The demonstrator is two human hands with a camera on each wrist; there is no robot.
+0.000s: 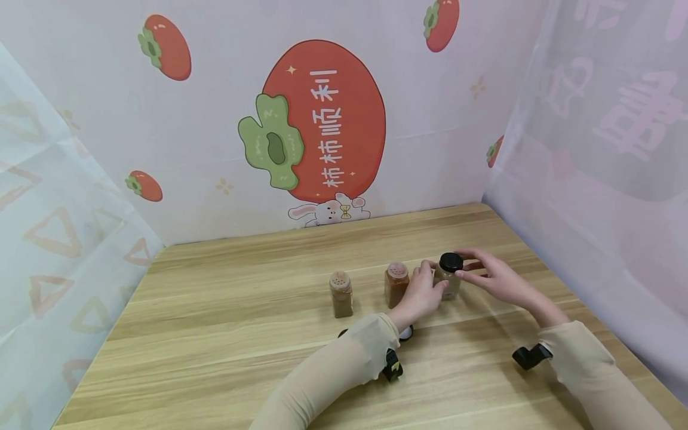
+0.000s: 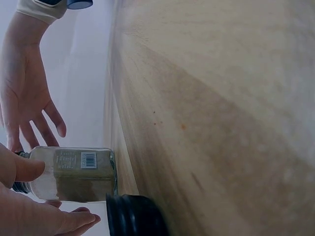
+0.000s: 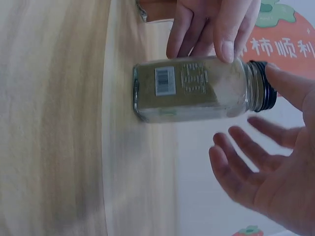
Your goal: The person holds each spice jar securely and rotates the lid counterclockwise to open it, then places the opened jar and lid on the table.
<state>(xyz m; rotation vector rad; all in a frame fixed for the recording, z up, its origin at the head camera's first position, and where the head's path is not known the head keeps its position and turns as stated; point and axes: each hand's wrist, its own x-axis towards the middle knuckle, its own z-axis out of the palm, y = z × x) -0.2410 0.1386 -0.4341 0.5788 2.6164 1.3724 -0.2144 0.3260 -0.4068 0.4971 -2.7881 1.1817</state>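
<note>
A square glass spice jar (image 1: 450, 290) with greenish-brown powder stands upright at the right of the table, and a barcode label shows on its side in both wrist views. My left hand (image 1: 421, 294) holds the jar's body, its thumb on the near side. Around the black ribbed lid (image 1: 451, 262) are the thumb and index finger of my right hand (image 1: 497, 278); its other fingers are spread apart from the glass. Left of the left hand stands a shaker-top jar (image 1: 396, 285) of reddish-brown powder. Farther left is another shaker-top jar (image 1: 341, 295) with brown powder.
A loose black lid (image 1: 406, 332) with a pale inside lies beside the left sleeve. Another dark rim (image 1: 342, 332) is mostly hidden behind that sleeve. The wooden table (image 1: 226, 310) meets fabric walls at the back and sides, printed with persimmons.
</note>
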